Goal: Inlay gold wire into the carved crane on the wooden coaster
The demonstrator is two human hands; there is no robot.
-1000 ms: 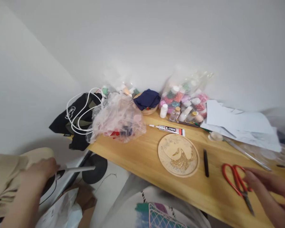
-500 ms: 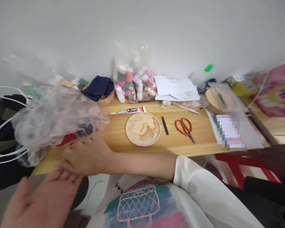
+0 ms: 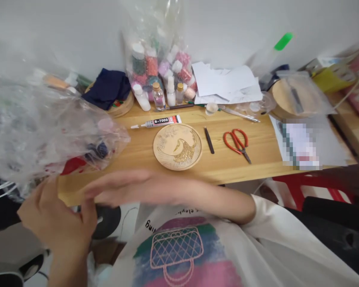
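My left hand [image 3: 58, 215] is at the lower left, in front of the crumpled plastic bag [image 3: 56, 127], with its thumb apart from its bent fingers and nothing visible in it. My right hand [image 3: 122, 187], blurred, reaches leftward along the front edge of the wooden table [image 3: 137, 161]; its fingers are stretched out, close to my left thumb. A round wooden disc [image 3: 178, 147] engraved with a bird lies beyond my right forearm. Behind the disc is a B-7000 glue tube [image 3: 157, 121]. Black tweezers [image 3: 209, 140] and red-handled pliers [image 3: 237, 143] lie to its right.
A clear bag of small jars [image 3: 161, 63] stands against the wall, with small bottles before it. White papers [image 3: 224, 83] lie beside it. Dark blue cloth [image 3: 107, 87] is at the back left. Another wooden disc [image 3: 281, 97] sits under plastic at the right.
My left hand has turned from palm up and risen. My right hand has moved off it and stretched out its fingers. The view has shifted, and the table items appear higher.
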